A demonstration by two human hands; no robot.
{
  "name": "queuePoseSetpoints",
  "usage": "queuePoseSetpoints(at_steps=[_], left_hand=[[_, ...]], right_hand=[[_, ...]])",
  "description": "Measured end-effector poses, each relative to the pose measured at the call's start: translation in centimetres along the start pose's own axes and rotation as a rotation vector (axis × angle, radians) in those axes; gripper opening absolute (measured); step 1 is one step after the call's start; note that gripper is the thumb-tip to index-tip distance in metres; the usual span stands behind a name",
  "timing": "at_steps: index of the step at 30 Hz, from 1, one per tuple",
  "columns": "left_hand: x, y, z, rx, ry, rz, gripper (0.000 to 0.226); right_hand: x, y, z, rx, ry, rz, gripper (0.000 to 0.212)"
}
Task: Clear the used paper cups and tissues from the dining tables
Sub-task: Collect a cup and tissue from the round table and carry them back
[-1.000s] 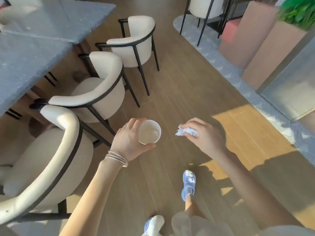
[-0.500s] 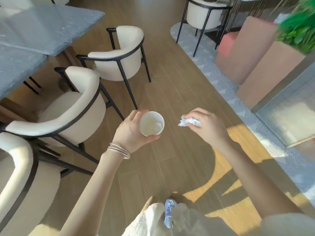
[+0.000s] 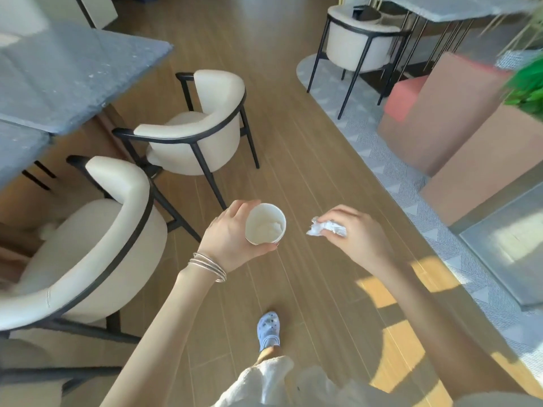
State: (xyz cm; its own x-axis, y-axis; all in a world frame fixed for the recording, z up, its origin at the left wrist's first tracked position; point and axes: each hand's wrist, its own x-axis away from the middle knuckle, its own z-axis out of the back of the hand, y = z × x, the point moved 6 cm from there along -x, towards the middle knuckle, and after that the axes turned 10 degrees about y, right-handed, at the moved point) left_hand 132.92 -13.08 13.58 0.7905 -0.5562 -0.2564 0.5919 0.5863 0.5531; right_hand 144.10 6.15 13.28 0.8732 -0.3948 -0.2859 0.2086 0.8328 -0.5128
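Left hand [image 3: 232, 237] still grips paper cup [image 3: 266, 224], right hand [image 3: 363, 235] pinches tissue [image 3: 324, 229]; blue shoe [image 3: 268, 330] now forward.

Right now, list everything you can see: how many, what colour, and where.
White paper cup: one, white, in left hand.
Crumpled white tissue: one, white, in right hand.
Cream padded armchairs with black metal frames: at least three, cream, two by left tables, one far right.
Grey stone-topped tables: three, grey, two left, one far right.
Tan box planters: two, tan, right.
Grey patterned rug: one, grey, right.
Blue clog shoe: one, blue, bottom centre.
Silver bangles: several, silver, left wrist.
Left hand: grips cup.
Right hand: pinches tissue.
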Motion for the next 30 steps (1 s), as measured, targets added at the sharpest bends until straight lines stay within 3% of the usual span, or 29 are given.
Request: queuePoseSetpoints(at_steps=[10,20,30], left_hand=[[-18.8,-3.0,-1.0,-0.041,-0.019,-0.049,0.083],[-34.2,-4.2,-7.7,-0.058,-0.048,-0.003,0.082],[-52.0,-2.1,-13.2,-0.034,0.027,0.052,0.083]], right_hand=[[-18.2,2.7,-0.9,-0.048,0.113,-0.011,0.015],[-32.3,11.8,-5.1,-0.064,-0.037,-0.017,0.014],[-52.1,19.3,-2.4,-0.084,-0.097,0.080,0.015]])
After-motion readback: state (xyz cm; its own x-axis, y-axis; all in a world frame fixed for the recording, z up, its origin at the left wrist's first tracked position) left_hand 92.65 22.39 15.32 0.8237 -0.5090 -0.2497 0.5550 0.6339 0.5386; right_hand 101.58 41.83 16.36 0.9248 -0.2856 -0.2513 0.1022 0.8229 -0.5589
